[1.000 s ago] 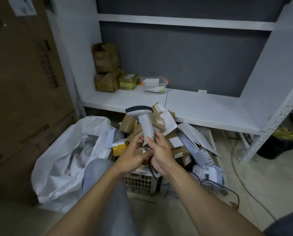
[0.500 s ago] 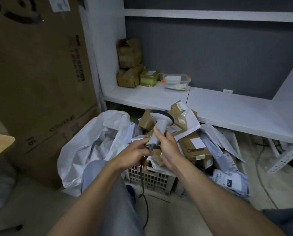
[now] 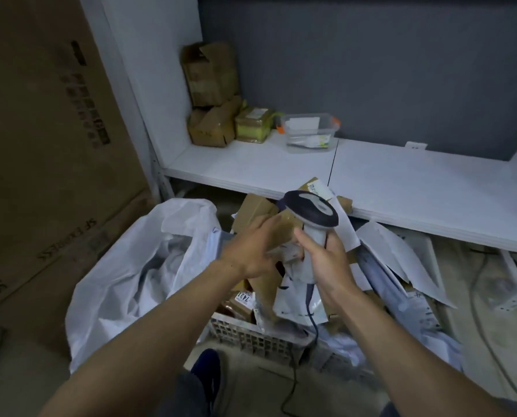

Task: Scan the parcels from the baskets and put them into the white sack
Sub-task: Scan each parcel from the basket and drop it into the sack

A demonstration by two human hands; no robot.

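My right hand (image 3: 326, 260) grips the white handle of a barcode scanner (image 3: 311, 212), its dark head pointing up and its cable hanging down to the floor. My left hand (image 3: 251, 251) has its fingers stretched out over the brown cardboard parcels (image 3: 257, 206) piled in a grey plastic basket (image 3: 251, 335). It reaches toward a brown box just left of the scanner. Grey and white poly mailers (image 3: 386, 260) lie heaped on the basket's right side. The white sack (image 3: 124, 281) stands open on the floor to the left of the basket.
A white shelf (image 3: 401, 182) runs behind the basket with brown boxes (image 3: 212, 94) and a clear plastic tub (image 3: 309, 132) at its left end. A big cardboard carton (image 3: 46, 145) stands at the left. Cables lie on the floor at right.
My left hand has let go of the scanner handle and moved out over the brown parcels. The right hand now holds the scanner alone. The view has come closer to the basket.
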